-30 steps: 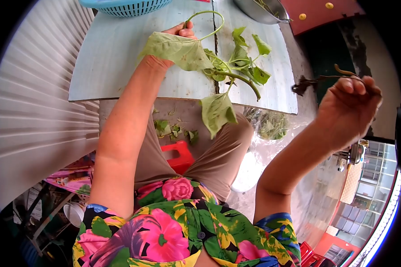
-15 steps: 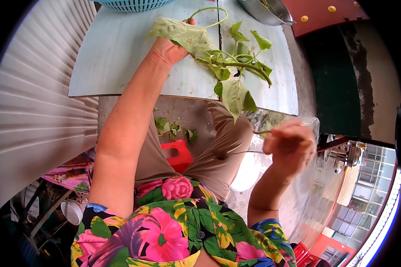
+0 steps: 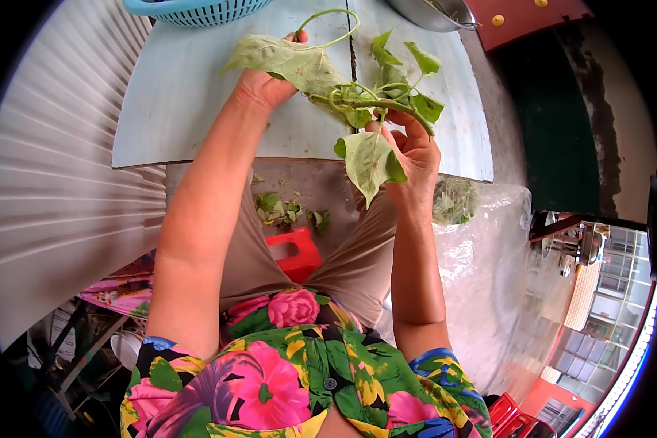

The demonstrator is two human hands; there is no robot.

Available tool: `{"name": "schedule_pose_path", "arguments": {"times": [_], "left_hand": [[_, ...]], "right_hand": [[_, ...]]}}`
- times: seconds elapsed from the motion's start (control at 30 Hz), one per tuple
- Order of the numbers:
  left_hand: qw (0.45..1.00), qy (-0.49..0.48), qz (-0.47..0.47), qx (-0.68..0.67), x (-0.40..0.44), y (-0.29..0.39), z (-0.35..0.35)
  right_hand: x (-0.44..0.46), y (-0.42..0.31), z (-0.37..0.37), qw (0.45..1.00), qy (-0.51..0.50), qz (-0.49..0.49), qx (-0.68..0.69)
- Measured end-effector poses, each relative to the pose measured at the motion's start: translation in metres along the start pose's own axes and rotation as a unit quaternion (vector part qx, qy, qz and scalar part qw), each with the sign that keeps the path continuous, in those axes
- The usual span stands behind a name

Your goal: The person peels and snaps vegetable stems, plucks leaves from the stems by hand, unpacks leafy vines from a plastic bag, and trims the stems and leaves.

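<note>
A leafy green vine point(image 3: 405, 108) with a thick stem and several leaves is held above the table. My left hand point(image 3: 266, 89) is closed around it, partly hidden behind a large pale leaf point(image 3: 290, 61); one long leaf stalk curls up past the fingertips. On the other side, my right hand point(image 3: 415, 157) has its thumb and fingers pinched at the vine, just under the thick stem, where a leaf stalk branches off. A hanging leaf point(image 3: 369, 160) covers part of that hand.
The pale blue table point(image 3: 175, 109) spans the front. A blue basket point(image 3: 197, 10) and a metal bowl point(image 3: 432, 13) stand at its far edge. Leaf scraps point(image 3: 274, 210) lie on the floor near a red stool point(image 3: 296, 252). At right, a clear plastic bag point(image 3: 482, 233) sits beside greens point(image 3: 454, 201).
My right hand has moved from the lower right, where it held a thin stalk, up and left to the vine. That stalk is out of sight now. My left hand keeps its hold.
</note>
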State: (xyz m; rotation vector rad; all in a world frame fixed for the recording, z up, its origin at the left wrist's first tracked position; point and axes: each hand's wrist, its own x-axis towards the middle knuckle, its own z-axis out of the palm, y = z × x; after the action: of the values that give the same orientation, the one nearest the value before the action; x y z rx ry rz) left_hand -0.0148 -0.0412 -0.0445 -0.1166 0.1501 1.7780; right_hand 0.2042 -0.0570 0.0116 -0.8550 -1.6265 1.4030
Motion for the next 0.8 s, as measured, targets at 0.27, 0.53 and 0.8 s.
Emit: {"name": "schedule_pose_path", "arguments": {"times": [0.27, 0.53, 0.8], "left_hand": [[0.999, -0.028, -0.001, 0.03, -0.002, 0.001, 0.003], [0.998, -0.002, 0.043, 0.045, -0.009, -0.005, 0.015], [0.992, -0.06, 0.002, 0.113, 0.002, 0.004, -0.005]], "right_hand": [[-0.01, -0.015, -0.003, 0.995, 0.046, -0.026, 0.089], [-0.04, 0.001, -0.03, 0.985, -0.07, -0.082, 0.137], [-0.06, 0.034, -0.025, 0.991, -0.095, 0.09, 0.013]]}}
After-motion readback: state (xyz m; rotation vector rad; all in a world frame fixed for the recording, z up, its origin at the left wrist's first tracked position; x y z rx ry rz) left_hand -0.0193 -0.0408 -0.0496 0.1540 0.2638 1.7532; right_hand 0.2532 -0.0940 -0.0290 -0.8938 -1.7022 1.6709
